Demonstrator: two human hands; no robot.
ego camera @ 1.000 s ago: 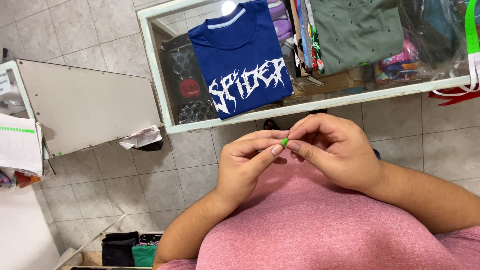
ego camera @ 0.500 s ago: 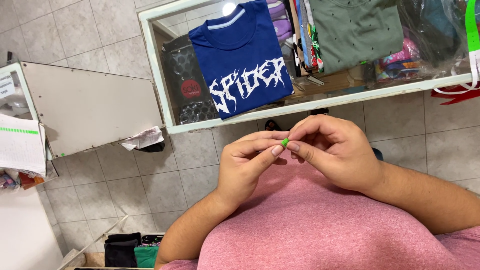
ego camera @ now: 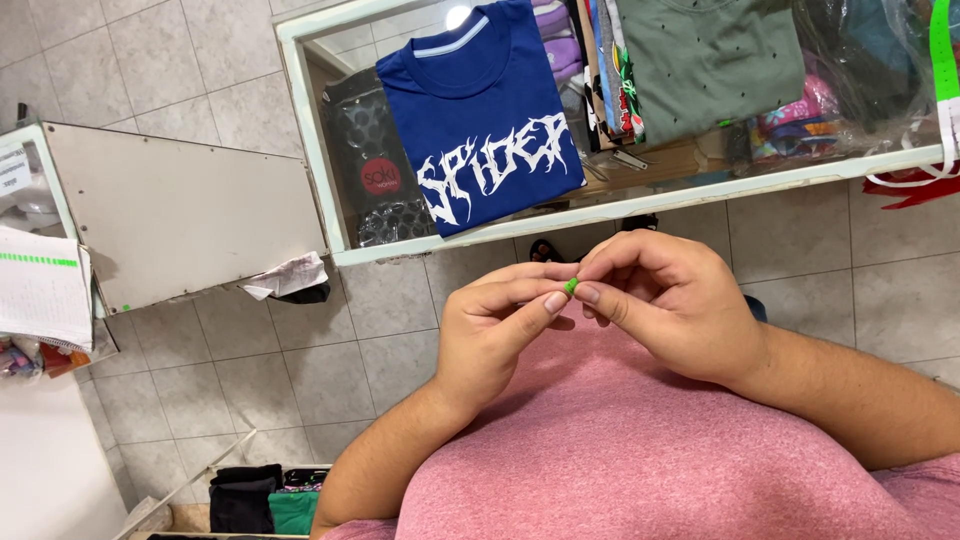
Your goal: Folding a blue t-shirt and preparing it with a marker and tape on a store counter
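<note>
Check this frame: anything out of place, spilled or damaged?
One thing: a crumpled paper lies on the tiled floor by the glass display case. Otherwise both hands, left hand and right hand, pinch a small green piece normally.

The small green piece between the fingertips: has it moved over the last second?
No. The small green piece sits pinched between both hands' fingertips, at the same spot below the white display-case frame.
</note>
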